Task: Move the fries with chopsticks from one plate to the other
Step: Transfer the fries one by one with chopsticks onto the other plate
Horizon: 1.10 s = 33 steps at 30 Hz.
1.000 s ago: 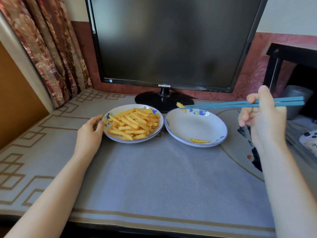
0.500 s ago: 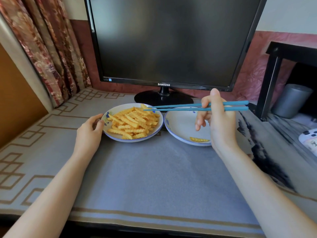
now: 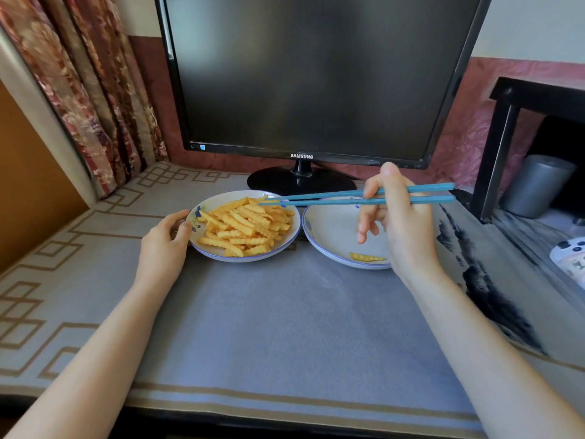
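Observation:
The left plate [image 3: 215, 252], white with a blue rim, holds a heap of crinkle-cut fries [image 3: 243, 224]. My left hand [image 3: 161, 245] grips its left rim between thumb and fingers. My right hand [image 3: 405, 229] holds blue chopsticks [image 3: 316, 199] level, hovering above the right plate [image 3: 329, 229]. Their tips reach left to the far side of the fries heap and are slightly apart. I cannot tell whether they pinch a fry. A single fry [image 3: 367, 257] lies near the right plate's front rim; my right hand hides part of that plate.
A black monitor [image 3: 300, 74] stands on its round base [image 3: 300, 183] just behind the plates. A patterned curtain [image 3: 79, 90] hangs at the left. A black shelf [image 3: 506, 147] with a grey cylinder [image 3: 538, 185] is at the right. The grey mat [image 3: 285, 312] covers the table.
My right hand moved left with the chopsticks. Their tips went from over the right plate, where they held a fry, to the heap on the left plate. My left hand stayed put.

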Tool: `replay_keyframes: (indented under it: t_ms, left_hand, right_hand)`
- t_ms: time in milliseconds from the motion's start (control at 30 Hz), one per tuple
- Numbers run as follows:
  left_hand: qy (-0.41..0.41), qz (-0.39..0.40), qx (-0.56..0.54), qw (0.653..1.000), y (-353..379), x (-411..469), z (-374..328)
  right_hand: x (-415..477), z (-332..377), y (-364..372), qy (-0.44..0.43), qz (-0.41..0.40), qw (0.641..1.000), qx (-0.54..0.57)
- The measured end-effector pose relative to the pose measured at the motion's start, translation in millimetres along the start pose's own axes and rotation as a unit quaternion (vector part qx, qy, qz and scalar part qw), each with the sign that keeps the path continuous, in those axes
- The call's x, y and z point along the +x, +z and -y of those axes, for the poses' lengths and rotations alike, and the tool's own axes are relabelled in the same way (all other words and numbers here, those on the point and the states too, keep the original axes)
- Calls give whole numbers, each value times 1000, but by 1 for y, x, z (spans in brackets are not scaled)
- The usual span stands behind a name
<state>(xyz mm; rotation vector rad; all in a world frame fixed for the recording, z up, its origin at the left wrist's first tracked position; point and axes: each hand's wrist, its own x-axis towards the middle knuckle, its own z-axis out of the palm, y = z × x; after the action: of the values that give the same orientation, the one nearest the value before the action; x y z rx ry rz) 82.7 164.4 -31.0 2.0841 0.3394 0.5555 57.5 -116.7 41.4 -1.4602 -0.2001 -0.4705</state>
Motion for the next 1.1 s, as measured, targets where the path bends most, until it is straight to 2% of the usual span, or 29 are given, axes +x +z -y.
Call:
replay_keyframes:
  t_ms: [133, 533, 933, 1100]
  left_hand:
    - [10, 1, 3, 1000, 0, 0, 0]
    - [6, 2, 1, 1000, 0, -1, 0]
    - [8, 2, -3, 1000, 1, 0, 2]
    - [5, 0, -5, 1000, 0, 0, 1]
  right_hand:
    - [11, 12, -31, 3, -32, 999, -16]
    - [16, 35, -107, 69, -44, 989, -122]
    - [8, 30, -125, 95, -42, 984, -143]
    - [6, 25, -118, 90, -87, 983, -136]
